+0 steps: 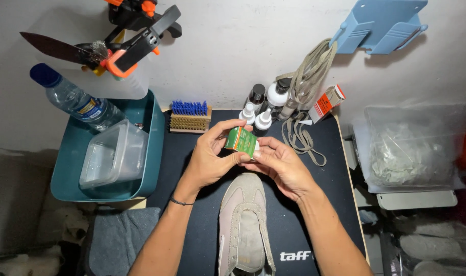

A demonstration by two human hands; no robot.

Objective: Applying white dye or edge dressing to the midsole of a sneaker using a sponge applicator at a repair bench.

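Holding: small green box (241, 140), gripped between both hands above the toe of the shoe
Left hand (210, 158): clasped on the box's left side, thumb and fingers curled round it; thin dark band on the wrist
Right hand (281, 166): clasped on the box's right and lower side, fingertips touching the white end
Box: tilted, raised off the desk, just in front of the dropper bottles
Shoe (243, 225): beige suede, laceless, toe pointing away, lying on the dark mat (319, 204) below the hands
Desk back edge: wooden brush with blue bristles (190, 117), two white dropper bottles (256, 118), dark-capped bottles (267, 96) behind them
Laces (302, 138): beige, loose on the mat right of the hands
Left of mat: teal tub (69, 174) with a clear plastic container (113, 156) and a water bottle (74, 99)
Right of mat: clear bag (414, 145), crumpled contents
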